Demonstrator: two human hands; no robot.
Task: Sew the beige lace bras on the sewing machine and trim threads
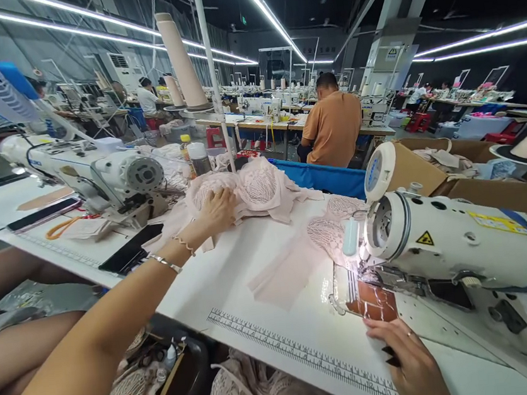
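My left hand (220,209) reaches across to a pile of pale pink bras and has its fingers bent down onto a lace bra cup (205,188). A second lace cup (259,185) lies just right of it. My right hand (412,358) rests at the table's front, below the sewing machine (439,234), its fingers curled around a small black object (390,355) that is mostly hidden. Another lace bra piece (329,231) lies under the lit needle area, with a sheer pink strip (282,274) spread toward the left.
A second sewing machine (93,169) and a black phone-like slab (131,247) are at the left, beside a seated person's legs (32,338). Thread cones (181,61) stand behind. A cardboard box (482,191) is at the right. More lace bras (262,394) hang below the table edge.
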